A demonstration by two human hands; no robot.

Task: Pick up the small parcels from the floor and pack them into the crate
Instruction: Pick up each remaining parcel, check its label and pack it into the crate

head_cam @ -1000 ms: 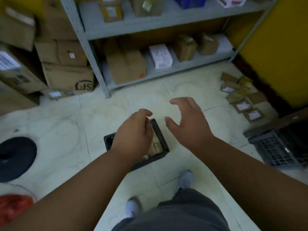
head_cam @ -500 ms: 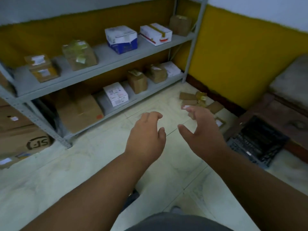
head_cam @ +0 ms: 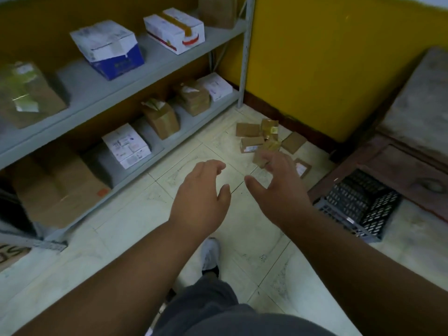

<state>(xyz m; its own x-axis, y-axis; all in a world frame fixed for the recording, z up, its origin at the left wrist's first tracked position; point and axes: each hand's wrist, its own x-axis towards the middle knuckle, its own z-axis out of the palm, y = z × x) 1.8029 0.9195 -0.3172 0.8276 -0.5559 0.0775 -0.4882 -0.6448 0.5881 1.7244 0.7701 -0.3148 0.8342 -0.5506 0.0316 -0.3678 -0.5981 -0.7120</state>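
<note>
A person's view looking down at their own two outstretched arms over a pale tiled floor (head_cam: 135, 221). The left hand (head_cam: 202, 197), at the centre of the frame, is empty, palm down, its fingers loosely spread and slightly bent. The right hand (head_cam: 278, 187), just right of centre, is also empty, its thumb held wide from relaxed, slightly curved fingers. The two hands are near each other but apart.

The small parcels (head_cam: 264, 139), brown cardboard packets, some with white labels, lie in a loose cluster on the floor right of centre, close to the yellow wall (head_cam: 327, 57). In the picture the right hand's fingertips overlap the nearest packets of the cluster; whether they touch cannot be told.

A dark lattice-sided plastic crate (head_cam: 358, 204) sits on the floor at the right edge of the frame, beside a dark wooden piece of furniture (head_cam: 407, 170). It is well apart from both hands.

The upper left of the frame is filled by a grey metal shelving unit (head_cam: 155, 66) holding white, blue-and-white and brown cardboard boxes on two levels. At the bottom centre are the person's grey shorts (head_cam: 218, 309) and one white shoe (head_cam: 211, 255) on the tiles.
</note>
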